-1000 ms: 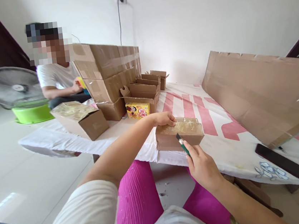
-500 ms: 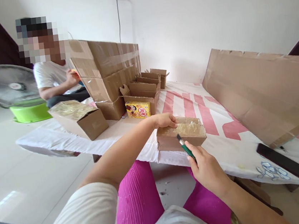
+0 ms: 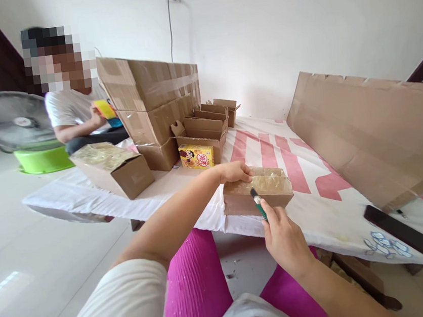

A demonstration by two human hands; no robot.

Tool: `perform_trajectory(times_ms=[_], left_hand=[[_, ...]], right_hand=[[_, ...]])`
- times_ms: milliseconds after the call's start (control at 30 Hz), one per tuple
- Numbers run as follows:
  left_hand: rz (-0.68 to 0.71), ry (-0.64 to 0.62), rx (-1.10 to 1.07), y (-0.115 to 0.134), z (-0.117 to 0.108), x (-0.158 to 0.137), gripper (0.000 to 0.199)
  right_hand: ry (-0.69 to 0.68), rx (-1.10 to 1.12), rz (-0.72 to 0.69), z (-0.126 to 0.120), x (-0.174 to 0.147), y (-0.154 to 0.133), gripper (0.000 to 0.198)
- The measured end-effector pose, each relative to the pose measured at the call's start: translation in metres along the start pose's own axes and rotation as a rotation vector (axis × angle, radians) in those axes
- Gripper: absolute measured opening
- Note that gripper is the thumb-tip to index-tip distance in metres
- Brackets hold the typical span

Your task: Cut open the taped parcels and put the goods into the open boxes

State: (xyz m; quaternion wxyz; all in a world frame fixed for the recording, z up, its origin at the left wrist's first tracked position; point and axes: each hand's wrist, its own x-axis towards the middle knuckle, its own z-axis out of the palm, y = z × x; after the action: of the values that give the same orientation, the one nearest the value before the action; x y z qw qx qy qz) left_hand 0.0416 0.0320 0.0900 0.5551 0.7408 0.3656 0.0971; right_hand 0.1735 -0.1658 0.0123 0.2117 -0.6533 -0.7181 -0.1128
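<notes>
A small cardboard box [image 3: 239, 203] with clear tape over its top lies near the edge of the cloth-covered surface, in front of my knees. My left hand [image 3: 237, 172] rests on its top left part, the fingers curled and pinching there; whether they grip tape or a flap I cannot tell. In my right hand [image 3: 285, 236] is a green utility knife [image 3: 258, 205], its dark blade pointing up and left, over or against the near side of the box. The exact contact of the blade is unclear.
Stacked taped cartons [image 3: 151, 84] stand at the back left, with open boxes [image 3: 204, 129] and a yellow printed box [image 3: 196, 156] beside them. Another taped box [image 3: 131, 175] sits left. A cardboard sheet [image 3: 365, 136] leans right, near a phone [image 3: 399, 231]. A co-worker [image 3: 72, 110] holds a yellow-and-blue object.
My right hand has moved slightly up and left with the knife, its blade near the box. The left hand stays put. The co-worker's yellow-and-blue object now shows more fully.
</notes>
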Motion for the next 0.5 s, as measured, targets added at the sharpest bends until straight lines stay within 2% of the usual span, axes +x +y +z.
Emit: perform_trajectory(times_ms=[300,500], left_hand=[[0.035,0.001,-0.014,-0.002,0.0,-0.003,0.012],[0.052,0.017,-0.021,-0.004,-0.001,-0.002,0.009]], right_hand=[[0.039,0.093,0.055,0.01,0.004,-0.004,0.049],[0.1,0.347,0.095,0.018,0.007,-0.004,0.047]])
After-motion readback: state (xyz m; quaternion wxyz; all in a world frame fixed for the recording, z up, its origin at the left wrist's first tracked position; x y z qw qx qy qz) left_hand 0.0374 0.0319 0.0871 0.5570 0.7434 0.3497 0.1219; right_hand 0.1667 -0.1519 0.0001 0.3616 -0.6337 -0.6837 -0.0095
